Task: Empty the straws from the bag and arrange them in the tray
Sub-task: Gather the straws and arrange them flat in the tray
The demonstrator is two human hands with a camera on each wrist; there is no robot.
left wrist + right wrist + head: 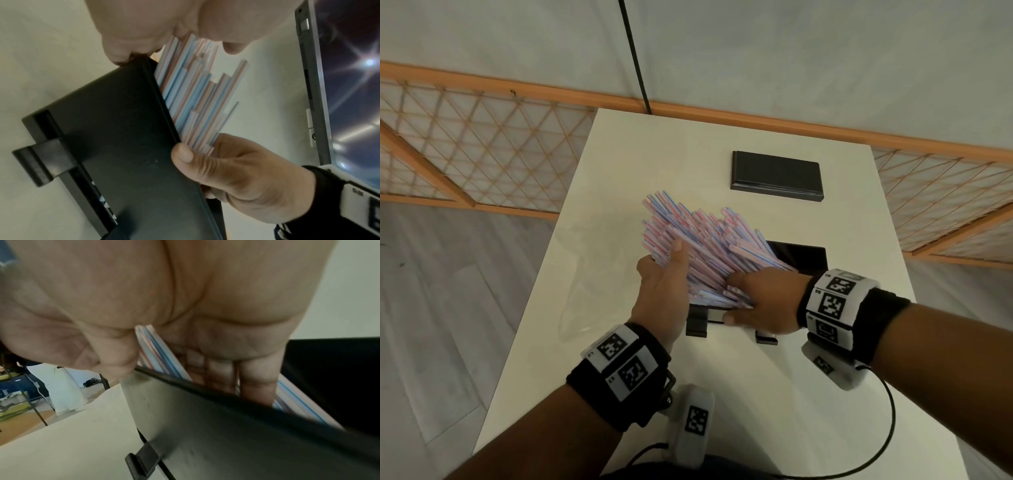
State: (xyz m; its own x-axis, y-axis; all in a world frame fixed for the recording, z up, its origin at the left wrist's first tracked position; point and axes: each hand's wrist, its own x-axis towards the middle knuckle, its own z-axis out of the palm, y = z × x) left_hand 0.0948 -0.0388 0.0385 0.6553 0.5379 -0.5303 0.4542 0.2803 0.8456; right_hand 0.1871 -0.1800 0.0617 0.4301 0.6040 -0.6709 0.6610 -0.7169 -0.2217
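A thick bundle of pink-and-blue striped straws point(705, 240) slants up to the far left out of the black tray point(804, 257) in the middle of the white table. My left hand point(664, 281) grips the bundle from the left, thumb on top. My right hand point(760, 298) holds the near ends at the tray's front wall, its thumb outside the rim. The left wrist view shows the straws point(197, 97) between my left hand point(154, 32), the tray wall point(123, 146) and my right hand point(236, 170). From the right wrist, my right hand's fingers point(222, 369) lie along the straws point(158, 356) inside the tray point(205, 434).
The clear plastic bag point(585, 284) lies flat on the table, left of the tray. A black rectangular lid point(777, 174) sits farther back. A black cable point(633, 58) hangs behind the table's far edge. Orange lattice panels stand on both sides.
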